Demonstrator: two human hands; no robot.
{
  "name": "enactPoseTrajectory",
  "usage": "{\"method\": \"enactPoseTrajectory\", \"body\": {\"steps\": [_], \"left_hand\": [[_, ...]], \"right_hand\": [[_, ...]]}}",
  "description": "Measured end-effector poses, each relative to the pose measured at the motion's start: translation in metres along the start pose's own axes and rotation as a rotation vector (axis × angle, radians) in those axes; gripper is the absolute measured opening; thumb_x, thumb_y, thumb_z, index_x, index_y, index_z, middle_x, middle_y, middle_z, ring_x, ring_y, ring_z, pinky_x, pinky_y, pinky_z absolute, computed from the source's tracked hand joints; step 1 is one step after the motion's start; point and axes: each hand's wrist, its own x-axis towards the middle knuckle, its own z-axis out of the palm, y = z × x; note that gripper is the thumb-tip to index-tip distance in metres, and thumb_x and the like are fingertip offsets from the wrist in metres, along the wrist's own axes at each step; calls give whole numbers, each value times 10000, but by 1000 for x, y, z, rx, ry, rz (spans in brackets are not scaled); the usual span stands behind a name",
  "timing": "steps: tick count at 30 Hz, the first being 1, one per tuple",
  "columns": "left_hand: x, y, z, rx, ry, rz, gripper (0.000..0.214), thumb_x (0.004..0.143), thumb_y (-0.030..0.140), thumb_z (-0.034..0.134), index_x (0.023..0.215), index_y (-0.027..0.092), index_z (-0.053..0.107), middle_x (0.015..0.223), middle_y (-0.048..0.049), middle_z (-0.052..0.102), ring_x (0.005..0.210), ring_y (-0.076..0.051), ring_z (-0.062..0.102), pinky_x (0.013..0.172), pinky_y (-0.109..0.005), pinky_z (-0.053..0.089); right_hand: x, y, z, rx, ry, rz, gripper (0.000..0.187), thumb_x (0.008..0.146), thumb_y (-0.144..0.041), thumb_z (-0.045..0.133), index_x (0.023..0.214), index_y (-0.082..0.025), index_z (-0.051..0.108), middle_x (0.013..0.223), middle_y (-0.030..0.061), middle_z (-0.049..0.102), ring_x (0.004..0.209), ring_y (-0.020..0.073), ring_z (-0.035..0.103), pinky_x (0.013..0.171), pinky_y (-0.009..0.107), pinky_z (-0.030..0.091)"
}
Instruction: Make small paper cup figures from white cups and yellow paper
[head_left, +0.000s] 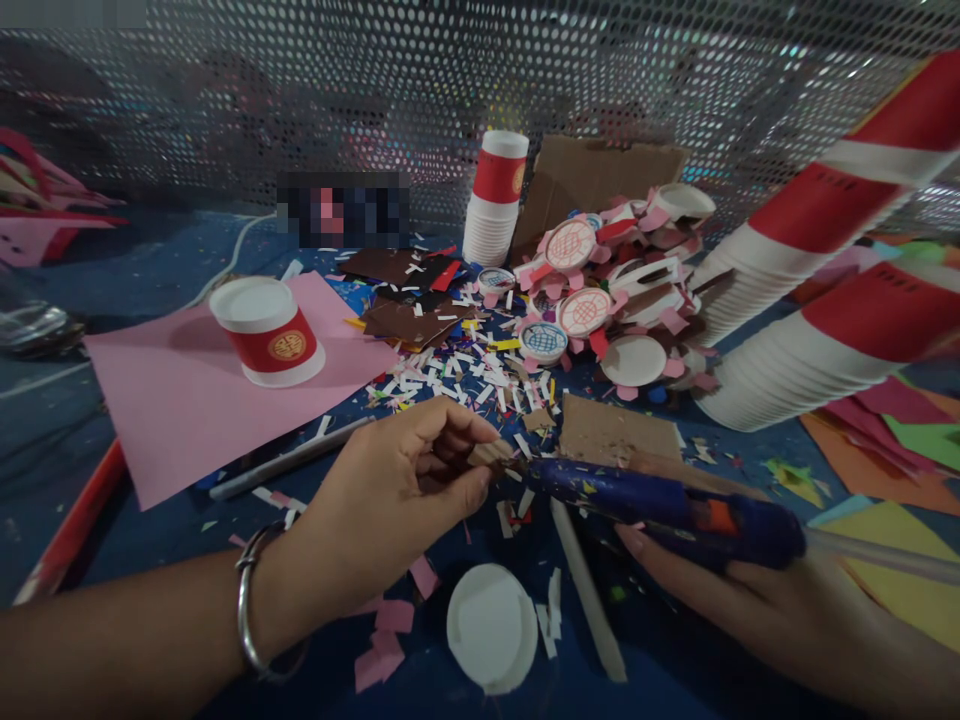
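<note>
Left forearm (142, 612): extended from the left edge.
Left hand (390, 495): pinched, fingers curled toward the thumb.
Right hand (795, 610): gripped at lower right.

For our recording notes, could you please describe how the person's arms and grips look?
The left forearm, sleeveless in view, wears a thin silver-coloured bangle. The left grip and right grip are both ungloved; no sleeve shows on the right.
</note>
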Motion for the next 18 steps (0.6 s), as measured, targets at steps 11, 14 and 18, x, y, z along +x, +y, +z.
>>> {"method": "enactPoseTrajectory", "body": {"steps": [11,14,18], "left_hand": [[0,1,-1,-9,4,1,148,863,193,727,1004,198,683,936,-42,791,828,-169,768,726,-260,621],[-1,0,0,-22,6,-1,142,861,202,725,997,193,684,926,-52,789,814,-174,764,722,-272,623],[0,-2,-1,-74,10,-17,156,854,219,746,995,195,683,964,-66,795,832,-189,770,726,-288,632]], "right_hand": [[0,2,-1,7,-62,10,537,888,-414,704,1368,-203,586,1326,162,702,1202,333,708,1041,488,597],[1,2,-2,-6,-82,-23,533,898,-396,700,1383,-212,581,1317,152,711,1188,325,716,1037,469,601],[1,4,-3,-19,-14,-23,472,876,-408,710,1313,-241,648,1281,134,726,1152,350,727,1015,514,608]]}}
